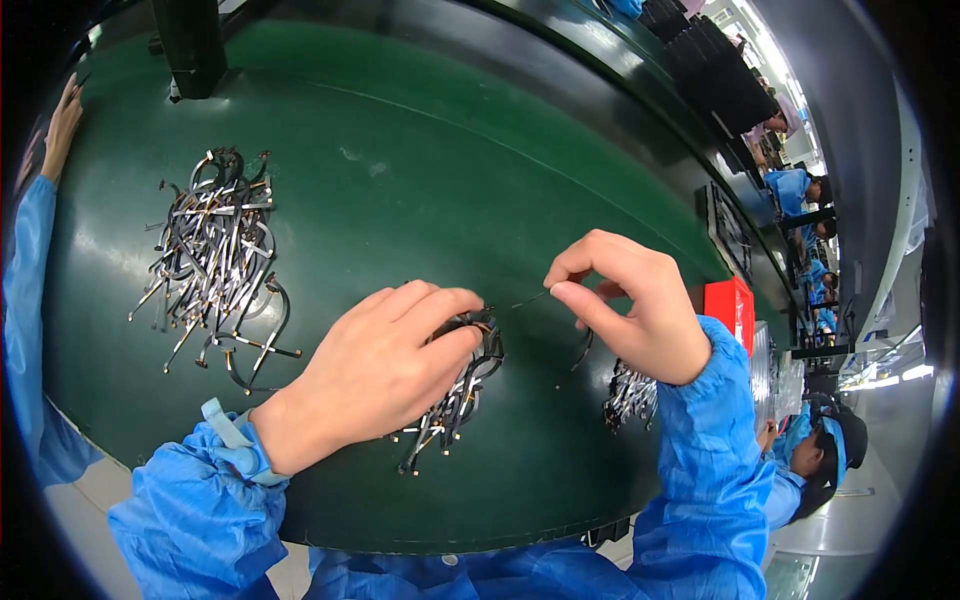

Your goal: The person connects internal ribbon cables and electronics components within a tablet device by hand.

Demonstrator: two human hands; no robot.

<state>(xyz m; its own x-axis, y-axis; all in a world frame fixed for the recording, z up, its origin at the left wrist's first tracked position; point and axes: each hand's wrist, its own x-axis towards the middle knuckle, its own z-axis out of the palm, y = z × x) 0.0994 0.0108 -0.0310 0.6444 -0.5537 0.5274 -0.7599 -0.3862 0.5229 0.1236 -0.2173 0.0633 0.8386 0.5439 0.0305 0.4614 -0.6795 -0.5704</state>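
Note:
My left hand [385,360] is curled over a small pile of flat flex cables [455,400], black and silver with gold-coloured ends. Its thumb and index finger close around dark cable parts at the top of this pile, and the palm hides the rest. My right hand [635,295], just to the right, pinches a thin dark strip [528,300] between thumb and index finger. The strip points toward the left fingertips, with a small gap between. Below the right fingers a short curved black cable [583,352] shows; whether those fingers hold it, I cannot tell.
A larger heap of flex cables [215,240] lies left on the green tabletop [400,200]. Another small pile [630,395] sits under my right wrist. A red bin [730,310] stands at the right edge. A co-worker's hand [62,130] reaches in at far left; a dark post [190,50] rises behind.

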